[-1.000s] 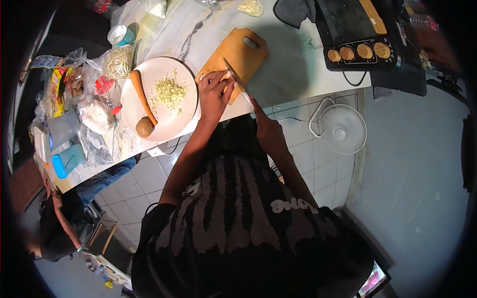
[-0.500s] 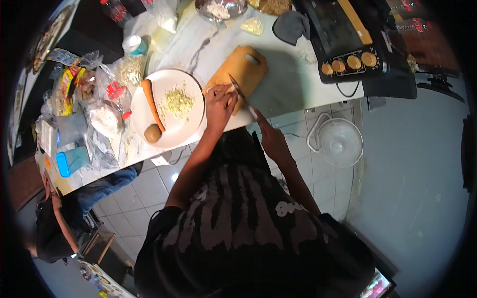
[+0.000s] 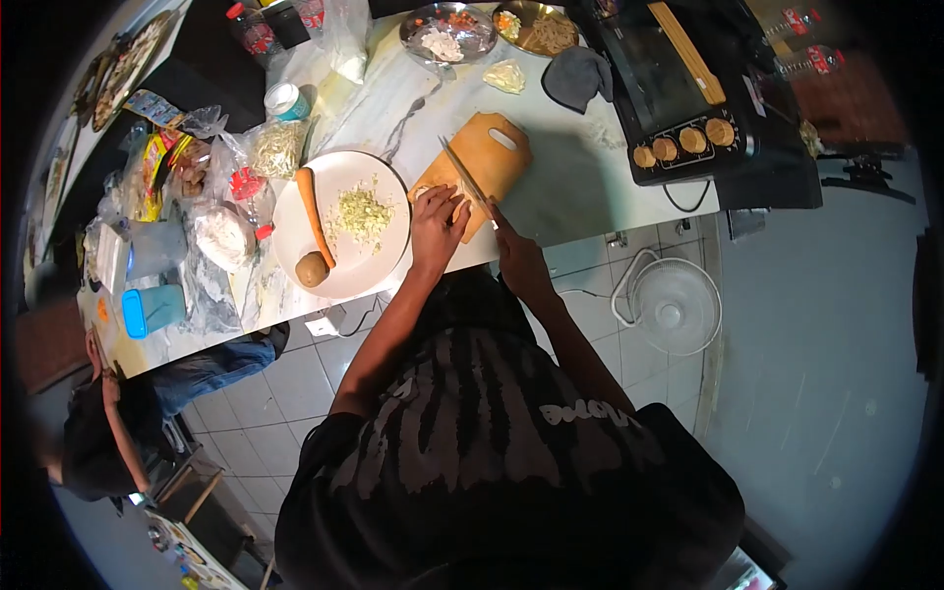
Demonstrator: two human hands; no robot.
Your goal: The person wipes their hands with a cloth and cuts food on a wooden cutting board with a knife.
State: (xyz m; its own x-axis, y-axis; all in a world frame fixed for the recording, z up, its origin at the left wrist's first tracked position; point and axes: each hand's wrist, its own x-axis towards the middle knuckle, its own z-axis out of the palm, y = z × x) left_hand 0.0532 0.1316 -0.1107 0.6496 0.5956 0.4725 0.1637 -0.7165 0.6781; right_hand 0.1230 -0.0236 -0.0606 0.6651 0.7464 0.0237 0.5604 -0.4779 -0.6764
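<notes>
My right hand (image 3: 522, 262) is wrapped round the handle of a kitchen knife (image 3: 465, 177), whose blade lies across a wooden cutting board (image 3: 494, 162). My left hand (image 3: 440, 234) is on the board's near left part, fingers bent and pressed down beside the blade. A small pale piece of food shows at its fingertips, mostly hidden, so its kind is unclear. Left of the board stands a large white plate (image 3: 342, 285). It bears a carrot (image 3: 312, 211), a round brown potato-like vegetable (image 3: 312, 268) and a heap of finely chopped pale green vegetable (image 3: 364, 217).
A black toaster oven (image 3: 669, 98) and a dark cloth (image 3: 576, 79) are at the back right. Metal plates with food (image 3: 447, 34) stand behind. Bags, a blue-lidded container (image 3: 154, 311) and bottles crowd the left. A white basket (image 3: 674, 307) is below; another person (image 3: 103, 433) is at left.
The knife and my right hand have moved forward and left over the board, closer to my left hand. The whole view has shifted slightly.
</notes>
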